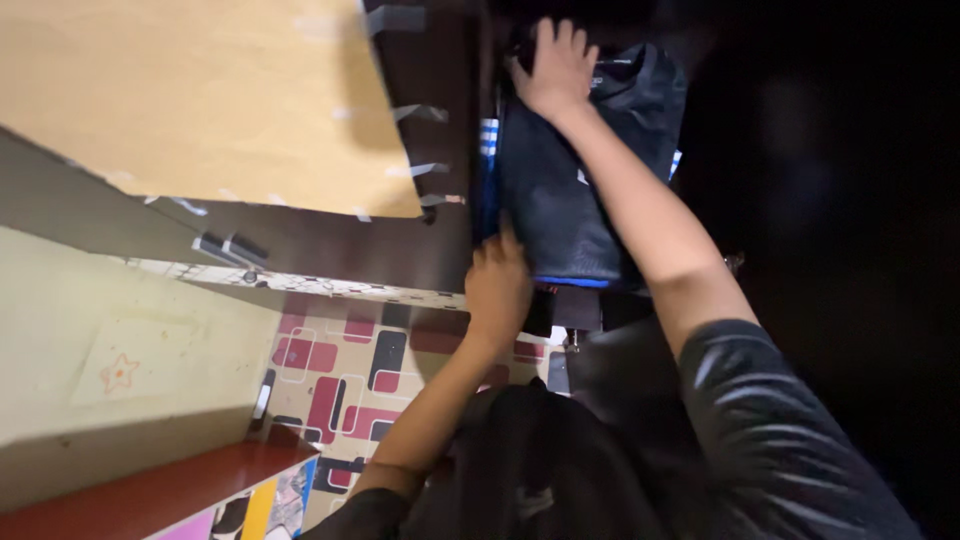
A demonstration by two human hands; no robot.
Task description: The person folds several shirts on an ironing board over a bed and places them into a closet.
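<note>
Up at twelve o'clock, my right hand point(555, 65) lies spread on the far edge of a dark navy bag point(585, 170), fingers point(548, 35) wide and flat over the fabric rather than curled round it. Down at about six o'clock from the bag, my left hand point(497, 285) presses against its near lower corner; those fingers are tucked out of sight behind the knuckles, so I cannot tell whether they grip the cloth or only push it.

That bag sits in a dark cupboard opening, filling most of it, with a strip of bright blue trim showing along its near edge and a bit of blue-and-white stripe at its nine o'clock side. At nine o'clock stands the open cupboard door point(215, 100), its inner face pale tan, its dark brown edge patched with strips of grey tape point(415, 112). At seven o'clock runs a floor covering point(340, 385) patterned with maroon and black rounded squares, and past it a pale wall point(120, 350) with a small orange star.

My worry: the fabric looks slick, and I judge a flat palm gives little hold. If the bag slumps toward me, it could slide off the shelf onto my lap. Its depths are black, so a strap could snag unseen. The door edge is near my left wrist and might knock it.
</note>
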